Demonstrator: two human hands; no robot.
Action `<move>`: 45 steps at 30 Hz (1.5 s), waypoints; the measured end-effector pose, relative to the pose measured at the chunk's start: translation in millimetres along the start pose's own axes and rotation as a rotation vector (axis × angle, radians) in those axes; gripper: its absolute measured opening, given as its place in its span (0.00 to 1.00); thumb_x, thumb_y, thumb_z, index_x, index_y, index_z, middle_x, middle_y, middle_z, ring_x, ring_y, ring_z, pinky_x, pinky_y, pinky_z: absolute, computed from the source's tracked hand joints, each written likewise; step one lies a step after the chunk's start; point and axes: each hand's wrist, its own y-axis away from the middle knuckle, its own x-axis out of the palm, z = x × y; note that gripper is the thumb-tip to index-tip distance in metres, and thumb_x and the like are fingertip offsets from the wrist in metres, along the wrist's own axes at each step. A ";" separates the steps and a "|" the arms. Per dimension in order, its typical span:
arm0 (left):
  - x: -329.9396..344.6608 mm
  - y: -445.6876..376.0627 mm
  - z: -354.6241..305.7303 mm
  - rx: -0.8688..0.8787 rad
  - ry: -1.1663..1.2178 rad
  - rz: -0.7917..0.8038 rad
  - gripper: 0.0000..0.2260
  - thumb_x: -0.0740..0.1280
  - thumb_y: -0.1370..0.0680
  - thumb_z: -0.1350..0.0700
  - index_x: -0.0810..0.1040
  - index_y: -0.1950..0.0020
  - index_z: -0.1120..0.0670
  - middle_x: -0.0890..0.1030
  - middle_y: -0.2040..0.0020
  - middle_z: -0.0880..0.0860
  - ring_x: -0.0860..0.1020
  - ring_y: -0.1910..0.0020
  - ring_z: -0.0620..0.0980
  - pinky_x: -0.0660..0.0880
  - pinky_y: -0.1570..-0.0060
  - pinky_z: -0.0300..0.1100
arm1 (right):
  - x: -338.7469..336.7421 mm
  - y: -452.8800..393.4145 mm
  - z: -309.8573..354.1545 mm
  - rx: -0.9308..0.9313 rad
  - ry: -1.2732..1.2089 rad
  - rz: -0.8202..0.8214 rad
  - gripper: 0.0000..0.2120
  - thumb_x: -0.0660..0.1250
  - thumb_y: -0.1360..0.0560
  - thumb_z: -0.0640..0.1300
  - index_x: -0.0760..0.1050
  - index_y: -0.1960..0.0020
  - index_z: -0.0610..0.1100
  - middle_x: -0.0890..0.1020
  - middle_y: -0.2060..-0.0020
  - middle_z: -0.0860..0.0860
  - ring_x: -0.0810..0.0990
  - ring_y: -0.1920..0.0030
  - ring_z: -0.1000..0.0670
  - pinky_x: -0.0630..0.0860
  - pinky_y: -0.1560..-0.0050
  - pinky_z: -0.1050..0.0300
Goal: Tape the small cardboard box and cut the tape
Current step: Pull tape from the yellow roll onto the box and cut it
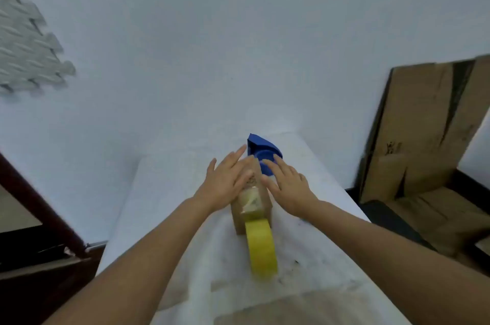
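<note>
A small brown cardboard box [261, 209] stands on the white table [169, 192], with a clear strip of tape running along its top. A yellow tape roll [261, 250] stands on edge against the box's near face, its strip still joined to the box. My left hand [228, 181] lies flat on the box's top left, fingers spread. My right hand [289, 184] presses flat on the top right edge. Neither hand grips anything. Just behind the box sits a blue plastic object [263, 151], partly hidden by my fingers.
Flattened brown cardboard sheets [424, 133] lean against the wall at the right. A dark wooden piece of furniture [39, 218] stands at the left. Grey foam puzzle mats [23, 38] hang on the wall at upper left. The table narrows away from me.
</note>
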 end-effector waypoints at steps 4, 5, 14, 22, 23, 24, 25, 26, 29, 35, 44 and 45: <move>8.2 35.0 -16.0 0.081 -0.043 0.034 0.21 0.49 0.16 0.46 0.60 0.23 0.45 0.53 0.20 0.42 0.54 0.23 0.42 0.45 0.24 0.53 | -5.8 46.6 -26.1 0.046 0.100 -0.025 0.25 0.53 0.19 0.52 0.54 0.24 0.51 0.53 0.22 0.49 0.62 0.27 0.43 0.61 0.29 0.44; 10.4 42.6 -17.9 0.092 -0.023 0.033 0.21 0.49 0.16 0.46 0.60 0.23 0.45 0.54 0.21 0.41 0.55 0.23 0.42 0.45 0.25 0.53 | -5.3 56.3 -35.4 0.075 0.117 -0.011 0.25 0.55 0.20 0.48 0.55 0.24 0.50 0.53 0.22 0.48 0.62 0.27 0.42 0.61 0.29 0.44; 20.0 67.1 -23.1 0.017 0.109 -0.046 0.18 0.53 0.16 0.49 0.69 0.27 0.45 0.66 0.24 0.43 0.62 0.25 0.43 0.51 0.24 0.51 | 8.8 82.1 -64.8 0.260 0.075 0.072 0.28 0.63 0.24 0.45 0.59 0.26 0.46 0.66 0.28 0.46 0.69 0.33 0.42 0.66 0.34 0.48; 22.9 77.9 -19.2 -0.024 0.238 -0.200 0.13 0.60 0.18 0.53 0.80 0.37 0.50 0.77 0.32 0.46 0.74 0.33 0.46 0.62 0.27 0.49 | 22.6 73.6 -75.9 0.207 0.184 -0.058 0.18 0.60 0.22 0.45 0.69 0.33 0.45 0.72 0.38 0.45 0.70 0.41 0.44 0.68 0.41 0.52; 23.8 77.8 -17.8 -0.028 0.246 -0.206 0.13 0.61 0.18 0.54 0.80 0.37 0.50 0.77 0.33 0.46 0.74 0.34 0.46 0.63 0.28 0.50 | 24.5 72.9 -76.9 0.206 0.185 -0.067 0.18 0.60 0.22 0.45 0.69 0.33 0.45 0.72 0.39 0.45 0.71 0.42 0.45 0.68 0.41 0.53; 24.9 77.3 -16.2 -0.027 0.254 -0.211 0.12 0.61 0.18 0.54 0.80 0.37 0.49 0.78 0.33 0.45 0.74 0.34 0.45 0.64 0.28 0.51 | 26.1 72.1 -77.2 0.205 0.174 -0.077 0.18 0.60 0.22 0.46 0.69 0.32 0.44 0.72 0.39 0.45 0.71 0.42 0.45 0.68 0.41 0.53; 25.8 76.7 -14.7 -0.024 0.258 -0.212 0.12 0.61 0.18 0.54 0.80 0.38 0.49 0.78 0.34 0.45 0.74 0.35 0.45 0.65 0.29 0.52 | 27.3 71.5 -77.0 0.203 0.149 -0.088 0.19 0.60 0.22 0.46 0.68 0.32 0.44 0.72 0.39 0.45 0.71 0.42 0.45 0.68 0.40 0.53; 26.7 76.2 -13.7 -0.021 0.259 -0.210 0.12 0.61 0.18 0.54 0.80 0.38 0.49 0.79 0.35 0.45 0.74 0.35 0.44 0.67 0.30 0.52 | 27.9 71.4 -75.5 0.201 0.108 -0.098 0.20 0.61 0.22 0.45 0.67 0.31 0.44 0.71 0.39 0.45 0.71 0.42 0.45 0.69 0.39 0.54; 29.3 76.2 -11.2 -0.016 0.268 -0.207 0.12 0.62 0.18 0.55 0.81 0.39 0.49 0.79 0.35 0.46 0.75 0.36 0.44 0.68 0.31 0.51 | 26.6 70.5 -63.6 0.196 -0.075 -0.126 0.19 0.62 0.22 0.42 0.67 0.31 0.41 0.69 0.38 0.44 0.74 0.43 0.45 0.68 0.40 0.58; 34.5 78.9 -12.0 -0.029 0.326 -0.226 0.11 0.63 0.19 0.55 0.80 0.39 0.50 0.79 0.36 0.46 0.74 0.37 0.42 0.70 0.38 0.36 | 15.4 61.3 -16.9 0.396 -0.809 -0.148 0.17 0.64 0.23 0.39 0.63 0.37 0.47 0.79 0.50 0.40 0.80 0.61 0.50 0.78 0.56 0.55; 32.2 75.4 -25.5 -0.269 0.587 -0.326 0.07 0.67 0.21 0.54 0.82 0.46 0.50 0.77 0.42 0.46 0.73 0.45 0.40 0.66 0.49 0.28 | 4.0 48.4 26.9 -0.105 -0.492 -0.159 0.13 0.60 0.22 0.37 0.82 0.56 0.47 0.73 0.57 0.47 0.73 0.54 0.52 0.69 0.55 0.69; 31.9 78.1 -27.5 -0.361 0.652 -0.378 0.06 0.67 0.22 0.52 0.80 0.46 0.49 0.75 0.42 0.47 0.73 0.44 0.42 0.68 0.49 0.32 | 3.6 46.2 29.5 -0.149 -0.443 -0.119 0.11 0.62 0.23 0.38 0.82 0.54 0.48 0.72 0.58 0.50 0.72 0.55 0.54 0.68 0.56 0.71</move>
